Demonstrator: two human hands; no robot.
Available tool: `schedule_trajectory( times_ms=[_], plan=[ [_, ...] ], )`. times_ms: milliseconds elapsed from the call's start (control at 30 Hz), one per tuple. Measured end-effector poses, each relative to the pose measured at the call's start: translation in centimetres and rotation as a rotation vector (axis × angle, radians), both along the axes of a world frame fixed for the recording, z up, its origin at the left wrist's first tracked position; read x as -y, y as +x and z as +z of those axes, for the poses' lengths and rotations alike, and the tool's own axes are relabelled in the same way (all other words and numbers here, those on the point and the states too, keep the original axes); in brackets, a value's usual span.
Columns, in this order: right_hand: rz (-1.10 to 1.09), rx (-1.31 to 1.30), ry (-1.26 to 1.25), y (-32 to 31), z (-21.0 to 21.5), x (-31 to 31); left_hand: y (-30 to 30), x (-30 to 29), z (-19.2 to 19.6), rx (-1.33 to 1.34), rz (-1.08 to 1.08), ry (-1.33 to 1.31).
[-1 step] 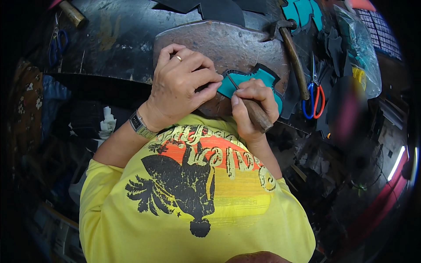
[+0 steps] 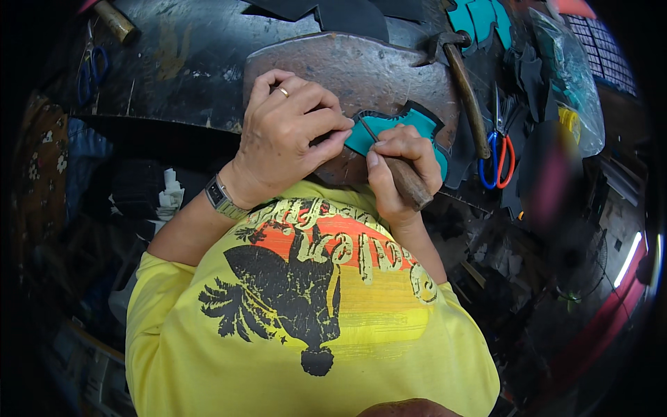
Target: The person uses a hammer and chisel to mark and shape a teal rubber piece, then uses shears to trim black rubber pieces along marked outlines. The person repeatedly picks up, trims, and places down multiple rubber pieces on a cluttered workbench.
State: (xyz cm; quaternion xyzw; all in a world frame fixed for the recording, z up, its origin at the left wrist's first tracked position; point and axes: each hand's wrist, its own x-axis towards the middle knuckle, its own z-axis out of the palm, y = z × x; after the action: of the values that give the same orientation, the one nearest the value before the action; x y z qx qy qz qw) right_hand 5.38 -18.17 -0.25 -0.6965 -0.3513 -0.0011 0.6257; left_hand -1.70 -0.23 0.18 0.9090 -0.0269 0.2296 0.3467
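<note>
A teal cut piece with dark edging [image 2: 417,119] lies on the brown, worn slab [image 2: 306,59] in front of me. My right hand [image 2: 403,163] is closed around an awl [image 2: 408,186] with a wooden handle. Its thin metal shaft slants up and left over the teal piece, the point near the dark upper edge. My left hand [image 2: 292,128], wearing a ring and a wristwatch, has thumb and forefinger pinched together at the left end of the teal piece. Exactly how much of the edge sits between those fingertips is hidden.
Right of the slab lies a hammer [image 2: 467,97], then red-and-blue-handled scissors [image 2: 496,156]. More teal pieces [image 2: 483,21] and a clear plastic bag [image 2: 573,83] are at the far right. Blue-handled scissors [image 2: 92,73] and another wooden handle [image 2: 114,21] lie far left. Dark sheet material [image 2: 347,17] sits beyond the slab.
</note>
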Motion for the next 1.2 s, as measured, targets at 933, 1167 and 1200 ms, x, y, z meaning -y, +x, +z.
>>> schedule_trajectory(
  times_ms=[933, 1167, 1200],
  plan=[
    [0.047, 0.101, -0.098, 0.1, 0.0, -0.3, -0.6, -0.9, -0.2, -0.025, -0.071, 0.003],
    [0.033, -0.002, 0.025, 0.4, -0.1, -0.3, -0.4, -0.9, -0.4, -0.025, -0.063, 0.014],
    [0.046, 0.009, 0.005, 0.4, -0.1, -0.3, -0.4, -0.8, -0.4, -0.023, -0.061, 0.016]
  ],
)
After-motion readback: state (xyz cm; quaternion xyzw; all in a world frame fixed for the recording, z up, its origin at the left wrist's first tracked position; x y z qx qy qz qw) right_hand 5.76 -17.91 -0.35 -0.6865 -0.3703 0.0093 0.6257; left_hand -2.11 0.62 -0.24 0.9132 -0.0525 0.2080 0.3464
